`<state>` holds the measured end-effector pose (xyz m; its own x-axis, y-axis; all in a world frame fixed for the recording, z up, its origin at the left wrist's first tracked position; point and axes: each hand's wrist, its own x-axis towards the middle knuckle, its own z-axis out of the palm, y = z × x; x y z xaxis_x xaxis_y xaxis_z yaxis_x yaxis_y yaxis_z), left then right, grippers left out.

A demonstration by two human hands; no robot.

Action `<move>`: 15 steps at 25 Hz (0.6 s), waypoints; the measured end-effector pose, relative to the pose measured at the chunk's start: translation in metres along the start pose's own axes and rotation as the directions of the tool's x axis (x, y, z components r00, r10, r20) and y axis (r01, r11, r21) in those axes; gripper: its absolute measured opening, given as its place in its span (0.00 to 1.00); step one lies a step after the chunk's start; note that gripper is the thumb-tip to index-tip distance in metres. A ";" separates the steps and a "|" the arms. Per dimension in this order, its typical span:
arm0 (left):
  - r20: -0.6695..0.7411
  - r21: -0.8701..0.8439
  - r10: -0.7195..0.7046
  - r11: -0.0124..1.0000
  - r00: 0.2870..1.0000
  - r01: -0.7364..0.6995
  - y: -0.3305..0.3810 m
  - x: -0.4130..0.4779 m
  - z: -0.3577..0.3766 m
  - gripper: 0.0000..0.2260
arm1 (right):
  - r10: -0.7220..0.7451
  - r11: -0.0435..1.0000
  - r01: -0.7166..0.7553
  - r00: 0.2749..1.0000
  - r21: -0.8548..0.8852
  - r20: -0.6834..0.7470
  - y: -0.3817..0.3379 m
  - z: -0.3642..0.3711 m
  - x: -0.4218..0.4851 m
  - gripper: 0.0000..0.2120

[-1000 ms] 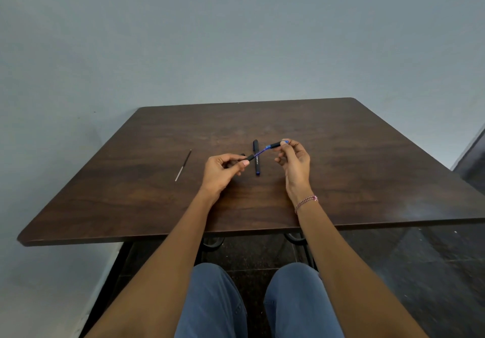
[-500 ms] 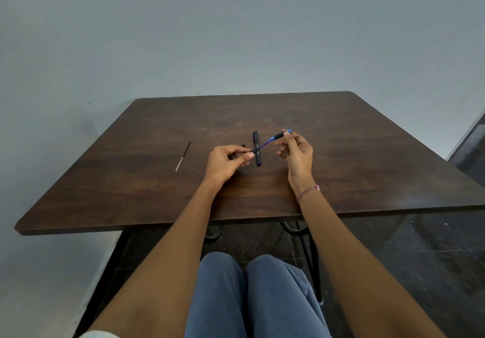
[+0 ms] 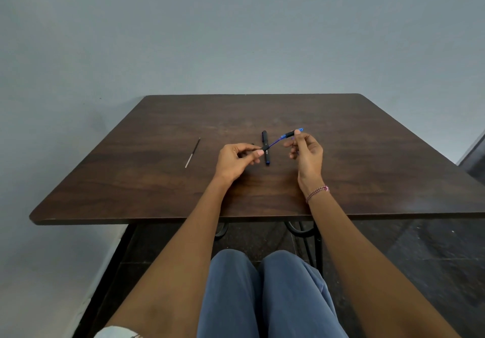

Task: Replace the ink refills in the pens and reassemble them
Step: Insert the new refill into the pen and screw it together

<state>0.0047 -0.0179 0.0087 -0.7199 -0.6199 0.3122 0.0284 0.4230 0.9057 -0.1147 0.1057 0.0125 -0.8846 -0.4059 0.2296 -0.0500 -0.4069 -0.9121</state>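
My left hand (image 3: 236,160) pinches a black pen barrel whose end shows at its fingertips. My right hand (image 3: 305,153) pinches the black and blue tip section (image 3: 291,134) of the same pen. A thin blue ink refill (image 3: 275,142) runs bare between the two parts, sloping up to the right. Both hands hover just above the dark wooden table (image 3: 367,169). A second black pen (image 3: 265,147) with a blue end lies on the table under the refill, pointing away from me. A loose thin refill (image 3: 192,153) lies on the table to the left.
The table stands against a grey wall, its front edge close to my knees. My forearms cross that front edge. A bracelet (image 3: 317,193) circles my right wrist. Dark floor and black table legs show below.
My hands have drawn apart, so more of the blue refill shows between barrel and tip section. The camera has tilted up a little.
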 end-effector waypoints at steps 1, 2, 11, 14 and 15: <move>0.003 0.002 0.001 1.000 1.000 -0.001 0.000 0.001 0.000 0.04 | -0.005 1.000 0.005 1.000 -0.021 0.005 0.001 0.000 0.000 0.07; 0.008 -0.002 -0.002 1.000 1.000 0.002 0.000 0.001 0.000 0.05 | -0.012 0.999 0.013 1.000 -0.049 0.023 0.001 0.001 0.000 0.07; -0.010 -0.030 -0.007 1.000 1.000 0.006 0.000 -0.004 -0.002 0.05 | -0.026 0.975 0.065 0.983 -0.211 0.182 0.006 0.007 -0.004 0.05; 0.002 -0.046 -0.033 0.998 0.999 0.033 0.000 -0.004 -0.001 0.05 | -0.035 0.971 0.082 0.978 -0.226 0.205 0.007 0.008 -0.003 0.05; 0.000 -0.054 -0.046 0.997 0.999 0.046 0.000 -0.003 -0.002 0.05 | -0.038 0.967 0.091 0.976 -0.238 0.216 0.008 0.009 -0.003 0.05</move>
<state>0.0086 -0.0173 0.0078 -0.7204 -0.6389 0.2699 0.0322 0.3579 0.9332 -0.1079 0.0963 0.0075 -0.7607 -0.5576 0.3321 -0.2390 -0.2351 -0.9421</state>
